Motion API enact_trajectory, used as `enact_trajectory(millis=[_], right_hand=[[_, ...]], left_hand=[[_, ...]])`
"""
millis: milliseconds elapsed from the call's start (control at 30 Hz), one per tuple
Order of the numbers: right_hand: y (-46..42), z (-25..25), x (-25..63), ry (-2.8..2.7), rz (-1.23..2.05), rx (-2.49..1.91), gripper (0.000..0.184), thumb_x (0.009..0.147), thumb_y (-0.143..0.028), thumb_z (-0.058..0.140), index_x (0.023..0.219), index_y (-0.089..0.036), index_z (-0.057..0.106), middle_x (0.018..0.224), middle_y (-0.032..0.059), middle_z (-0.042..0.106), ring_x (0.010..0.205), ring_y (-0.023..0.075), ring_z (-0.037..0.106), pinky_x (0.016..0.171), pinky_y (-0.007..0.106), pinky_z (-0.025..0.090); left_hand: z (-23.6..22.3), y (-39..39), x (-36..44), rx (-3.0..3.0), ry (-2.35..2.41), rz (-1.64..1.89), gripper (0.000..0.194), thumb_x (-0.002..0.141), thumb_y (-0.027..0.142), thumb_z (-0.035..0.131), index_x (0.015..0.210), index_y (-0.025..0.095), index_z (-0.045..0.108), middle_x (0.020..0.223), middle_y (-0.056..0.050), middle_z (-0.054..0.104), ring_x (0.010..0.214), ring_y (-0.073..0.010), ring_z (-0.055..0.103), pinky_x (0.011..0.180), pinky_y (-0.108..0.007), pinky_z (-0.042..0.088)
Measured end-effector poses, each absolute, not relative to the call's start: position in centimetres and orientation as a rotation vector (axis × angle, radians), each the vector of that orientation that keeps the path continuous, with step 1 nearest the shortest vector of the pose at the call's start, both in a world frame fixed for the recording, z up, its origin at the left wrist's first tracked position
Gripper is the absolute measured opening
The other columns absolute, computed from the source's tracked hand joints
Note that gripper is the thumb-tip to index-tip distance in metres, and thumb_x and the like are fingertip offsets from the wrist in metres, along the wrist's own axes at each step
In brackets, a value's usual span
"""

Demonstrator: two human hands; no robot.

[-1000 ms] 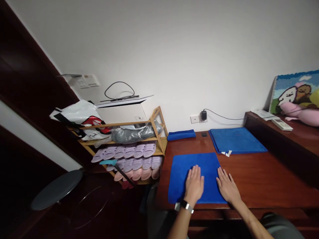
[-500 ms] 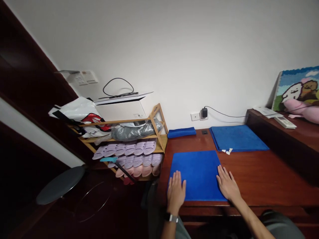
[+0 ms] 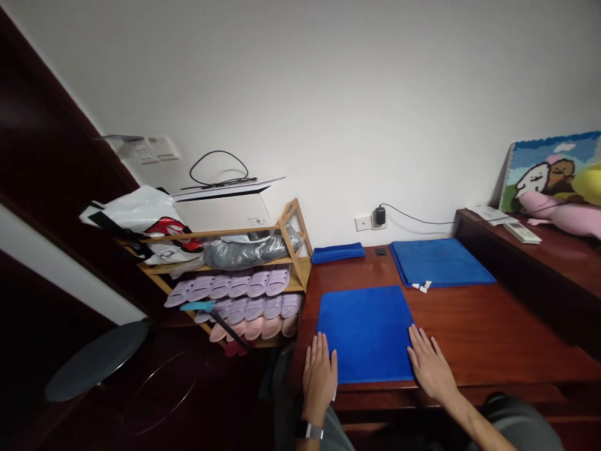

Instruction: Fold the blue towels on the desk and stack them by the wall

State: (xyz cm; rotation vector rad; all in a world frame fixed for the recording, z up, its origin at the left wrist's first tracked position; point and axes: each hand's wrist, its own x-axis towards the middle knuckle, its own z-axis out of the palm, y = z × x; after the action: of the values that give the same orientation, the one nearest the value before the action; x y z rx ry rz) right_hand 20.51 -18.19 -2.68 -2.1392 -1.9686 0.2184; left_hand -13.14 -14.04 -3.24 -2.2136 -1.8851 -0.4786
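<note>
1. While the blue cloth (image 3: 364, 332) lies flat at the near edge of my wooden table (image 3: 474, 341), my left hand (image 3: 320, 376) rests on its left edge, grasping nothing.
2. My right hand (image 3: 432, 366) lies on its right edge, likewise released.
3. Behind, I see folded blue cloths (image 3: 441, 262) and a narrow blue bundle (image 3: 338, 252).
4. Leftward stands a slipper rack (image 3: 300, 272).

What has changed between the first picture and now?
The left hand has moved left, from the middle of the flat blue cloth to its near left corner. The right hand stays at the right edge; the cloth stack looks unchanged.
</note>
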Motion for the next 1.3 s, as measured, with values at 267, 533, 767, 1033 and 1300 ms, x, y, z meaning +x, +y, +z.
enact_trajectory(millis=[267, 533, 767, 1033, 1300], right_hand=[[-18.3, -2.8, 20.4, -1.957, 0.182, -2.108, 0.070, 0.105, -0.049, 0.016, 0.162, -0.010, 0.027, 0.168, 0.0064, 0.028, 0.158, 0.0222, 0.020, 0.129, 0.046, 0.018], [-18.3, -4.1, 21.1, -2.047, 0.127, -2.038, 0.064, 0.103, -0.038, 0.019, 0.162, -0.015, 0.031, 0.168, 0.0076, 0.031, 0.158, 0.0231, 0.022, 0.128, 0.049, 0.021], [-18.3, -2.7, 20.7, -1.976, 0.210, -2.088, 0.070, 0.104, -0.048, 0.015, 0.162, -0.013, 0.031, 0.168, 0.0057, 0.028, 0.157, 0.0221, 0.023, 0.129, 0.045, 0.017], [-18.3, -2.4, 20.6, -1.991, 0.253, -2.169, 0.072, 0.103, -0.048, 0.013, 0.163, -0.011, 0.027, 0.169, 0.0040, 0.025, 0.158, 0.0204, 0.020, 0.130, 0.044, 0.016], [-13.3, 0.2, 19.7, -1.946, 0.225, -2.252, 0.069, 0.104, -0.042, 0.012, 0.164, -0.010, 0.023, 0.170, 0.0052, 0.023, 0.158, 0.0223, 0.020, 0.129, 0.044, 0.015]], left_hand=[[2.2, -15.4, -2.6, -2.583, -1.594, -0.578, 0.057, 0.109, 0.037, 0.026, 0.164, 0.019, 0.027, 0.166, -0.006, 0.035, 0.155, -0.0223, 0.030, 0.126, -0.046, 0.032], [1.8, -15.5, 6.0, -2.923, -1.446, -0.422, 0.061, 0.109, 0.046, 0.022, 0.165, 0.021, 0.022, 0.168, -0.005, 0.030, 0.157, -0.0224, 0.025, 0.130, -0.047, 0.024], [-0.9, -14.9, -8.2, -2.420, -1.869, -0.445, 0.066, 0.107, 0.053, 0.030, 0.163, 0.019, 0.029, 0.164, -0.012, 0.038, 0.153, -0.0297, 0.035, 0.123, -0.055, 0.034], [-2.7, -15.7, -12.8, -2.246, -1.836, -0.529, 0.068, 0.107, 0.050, 0.035, 0.165, 0.016, 0.024, 0.163, -0.014, 0.042, 0.152, -0.0283, 0.036, 0.122, -0.050, 0.038], [-3.0, -15.4, -12.5, -2.228, -1.816, -0.552, 0.068, 0.106, 0.050, 0.036, 0.164, 0.014, 0.026, 0.163, -0.015, 0.042, 0.152, -0.0281, 0.036, 0.122, -0.049, 0.038]])
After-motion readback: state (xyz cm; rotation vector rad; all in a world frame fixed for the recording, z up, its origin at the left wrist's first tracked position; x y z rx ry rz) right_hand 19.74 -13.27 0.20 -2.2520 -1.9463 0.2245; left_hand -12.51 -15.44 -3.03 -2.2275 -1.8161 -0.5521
